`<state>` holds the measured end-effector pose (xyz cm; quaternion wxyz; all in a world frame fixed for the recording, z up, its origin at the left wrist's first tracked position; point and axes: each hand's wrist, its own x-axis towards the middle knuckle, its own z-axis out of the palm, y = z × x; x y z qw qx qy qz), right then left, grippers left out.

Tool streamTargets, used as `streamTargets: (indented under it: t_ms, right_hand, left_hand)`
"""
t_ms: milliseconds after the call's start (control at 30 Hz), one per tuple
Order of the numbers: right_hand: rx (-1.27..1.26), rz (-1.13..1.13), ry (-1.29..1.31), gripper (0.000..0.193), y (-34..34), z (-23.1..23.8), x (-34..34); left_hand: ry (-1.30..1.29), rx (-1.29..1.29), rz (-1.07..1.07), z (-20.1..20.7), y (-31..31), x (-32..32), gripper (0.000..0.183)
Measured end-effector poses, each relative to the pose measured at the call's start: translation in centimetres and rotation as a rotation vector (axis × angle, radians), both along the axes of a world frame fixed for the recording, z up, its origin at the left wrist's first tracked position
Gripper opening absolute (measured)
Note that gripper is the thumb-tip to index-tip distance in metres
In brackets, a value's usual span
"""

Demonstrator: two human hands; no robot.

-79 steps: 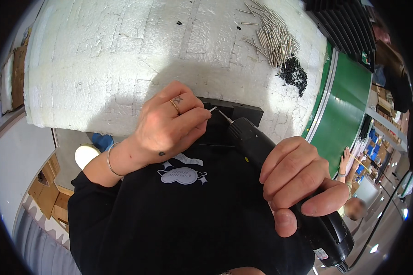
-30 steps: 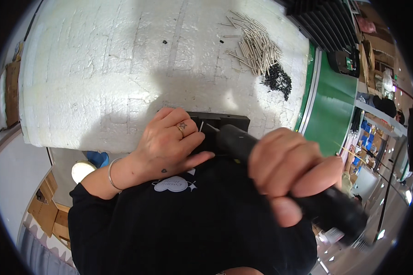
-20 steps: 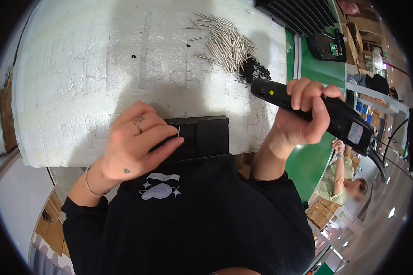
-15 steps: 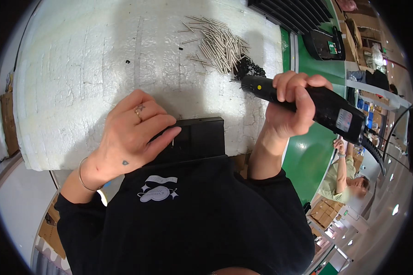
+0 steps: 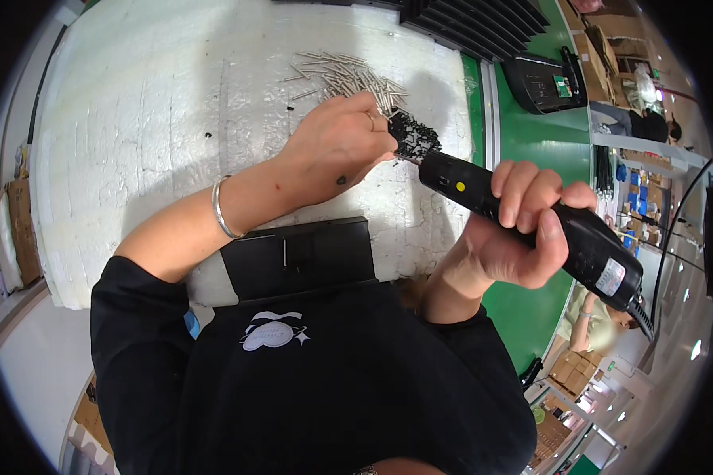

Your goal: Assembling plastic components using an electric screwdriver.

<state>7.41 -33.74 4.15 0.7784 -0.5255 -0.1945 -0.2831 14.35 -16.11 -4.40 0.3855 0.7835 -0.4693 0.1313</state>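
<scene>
My right hand (image 5: pixel 527 218) is wrapped round a black electric screwdriver (image 5: pixel 594 247) with a yellow dot and a cord at its rear. The tool's front end points left, toward a heap of small black screws (image 5: pixel 414 136). My left hand (image 5: pixel 337 138) is closed in a pinch beside that heap, close to the screwdriver's tip; what lies between its fingertips is too small to make out. Behind the left hand, partly covered by it, is a pile of silver metal pins (image 5: pixel 348 75). Against my body lies a flat black part (image 5: pixel 333 252), with one silver pin (image 5: pixel 285 253) on it.
White foam sheeting (image 5: pixel 166 103) covers the work surface, with two stray black bits on it. Stacked black ribbed parts (image 5: pixel 475 28) stand at the far right. Beyond them, on a green surface (image 5: pixel 523 142), sits a black housing (image 5: pixel 543 83) with a circuit board. Another person (image 5: pixel 590 321) is at right.
My left hand has gone from the black part up and right to the screw heap, uncovering the pin on the part. The screwdriver has shifted slightly down, its tip now near the left fingers.
</scene>
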Motion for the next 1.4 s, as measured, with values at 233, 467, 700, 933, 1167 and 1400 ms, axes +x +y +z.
streamTargets:
  t_ms: [233,467,700,933,1167,1400]
  right_hand:
    - [-0.016,0.033,-0.046,0.027,-1.1,1.8,-0.9]
    - [0.015,0.113,-0.063,0.027,-0.5,2.8,-1.6]
    - [-0.022,0.210,-0.098,0.031,-0.4,3.2,-1.7]
    - [-0.102,0.278,-0.088,0.026,0.5,3.0,-1.9]
    - [-0.135,0.184,-0.053,0.027,0.2,2.5,-2.0]
    - [-0.144,0.163,-0.061,0.029,0.2,2.2,-2.4]
  left_hand:
    - [0.127,-0.113,0.035,0.1,-0.2,-0.1,0.009]
    - [0.417,-0.324,-0.043,2.2,-0.1,-1.2,0.013]
    - [0.522,-0.335,-0.115,2.5,0.6,-2.0,0.013]
    - [0.459,-0.267,-0.167,2.6,1.2,-2.5,0.027]
    - [0.064,0.221,0.307,1.5,6.1,7.8,0.016]
    - [-0.002,0.393,0.277,0.4,6.0,10.5,0.007]
